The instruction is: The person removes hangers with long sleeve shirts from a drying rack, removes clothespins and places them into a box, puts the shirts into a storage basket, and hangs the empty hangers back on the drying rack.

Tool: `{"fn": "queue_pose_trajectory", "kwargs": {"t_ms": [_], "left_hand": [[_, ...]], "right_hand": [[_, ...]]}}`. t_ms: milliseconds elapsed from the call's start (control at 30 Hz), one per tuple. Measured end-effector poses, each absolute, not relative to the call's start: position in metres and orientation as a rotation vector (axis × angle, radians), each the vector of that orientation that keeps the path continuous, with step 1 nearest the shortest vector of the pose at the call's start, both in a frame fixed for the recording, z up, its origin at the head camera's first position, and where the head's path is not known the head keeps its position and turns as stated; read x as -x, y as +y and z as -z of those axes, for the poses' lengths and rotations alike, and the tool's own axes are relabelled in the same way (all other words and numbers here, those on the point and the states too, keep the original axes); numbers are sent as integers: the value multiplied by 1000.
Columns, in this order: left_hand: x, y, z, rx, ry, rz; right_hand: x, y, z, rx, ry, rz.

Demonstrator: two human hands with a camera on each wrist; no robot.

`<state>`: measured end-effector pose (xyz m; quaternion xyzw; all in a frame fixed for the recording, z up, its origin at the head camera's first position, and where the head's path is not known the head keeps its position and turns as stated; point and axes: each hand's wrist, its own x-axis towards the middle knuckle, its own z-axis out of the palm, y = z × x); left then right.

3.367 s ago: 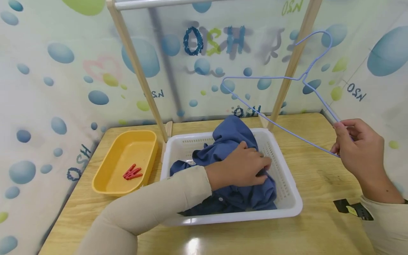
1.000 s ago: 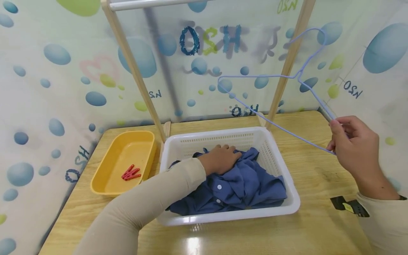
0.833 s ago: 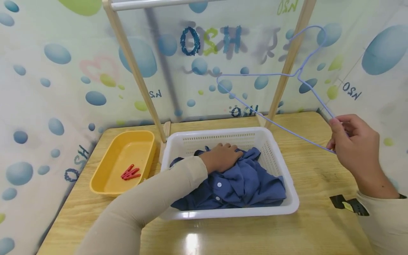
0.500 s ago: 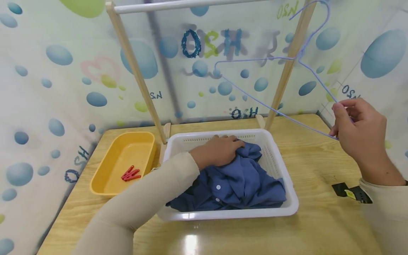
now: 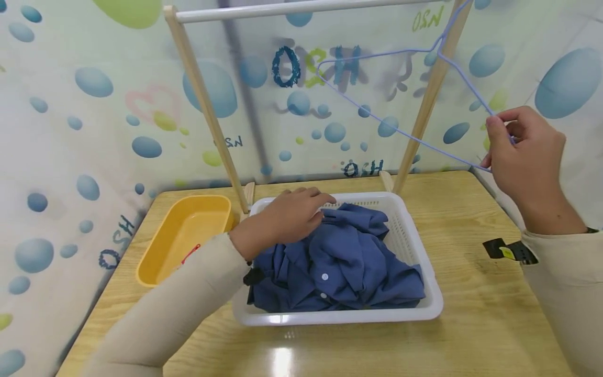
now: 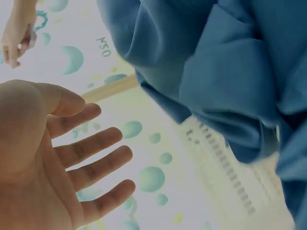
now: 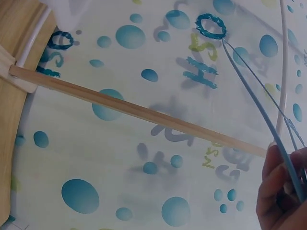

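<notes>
My left hand (image 5: pixel 292 214), its fingers spread, is over the back left of a white plastic basket (image 5: pixel 339 317). In the left wrist view the palm of that hand (image 6: pixel 33 158) faces the camera, apart from the blue cloth (image 6: pixel 225 72). Crumpled in the basket lies the blue shirt (image 5: pixel 348 256), two white buttons showing. My right hand (image 5: pixel 527 157), raised at the right, pinches one lower corner of a thin blue wire clothes hanger (image 5: pixel 466 78). The hook runs out of the top of the head view. From the right wrist, the hanger (image 7: pixel 259 108) appears nearly edge-on.
Behind the basket stands a wooden rack with a pale top rail (image 5: pixel 301 7) and slanted posts (image 5: pixel 202 99). A yellow tray (image 5: pixel 202 220) sits left of the basket, with a red clothes peg (image 5: pixel 190 254) partly hidden by my left sleeve. A patterned wall surrounds the wooden table (image 5: pixel 461 324).
My left hand has come off the shirt and moved left and up. The right hand has lifted the hanger higher. Earlier, the left hand moved the shirt about in the basket.
</notes>
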<state>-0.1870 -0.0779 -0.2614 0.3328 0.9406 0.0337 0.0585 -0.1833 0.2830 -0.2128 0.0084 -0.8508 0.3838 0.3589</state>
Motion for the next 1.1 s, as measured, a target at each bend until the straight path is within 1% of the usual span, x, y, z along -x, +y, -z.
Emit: {"fn": "queue_pose_trajectory", "kwargs": {"t_ms": [333, 633, 733, 900, 1100], "left_hand": [[170, -125, 256, -954, 2934, -215], [159, -159, 261, -840, 3036, -333], [157, -167, 264, -822, 3052, -355], [156, -179, 267, -711, 3078, -393], [157, -187, 271, -561, 3157, -377]], "right_hand": [[198, 285, 210, 0, -2250, -977], [199, 287, 215, 33, -2401, -956], [197, 291, 217, 24, -2402, -1054], [186, 299, 232, 36, -2411, -1226], [173, 320, 255, 245, -2506, -1141]]}}
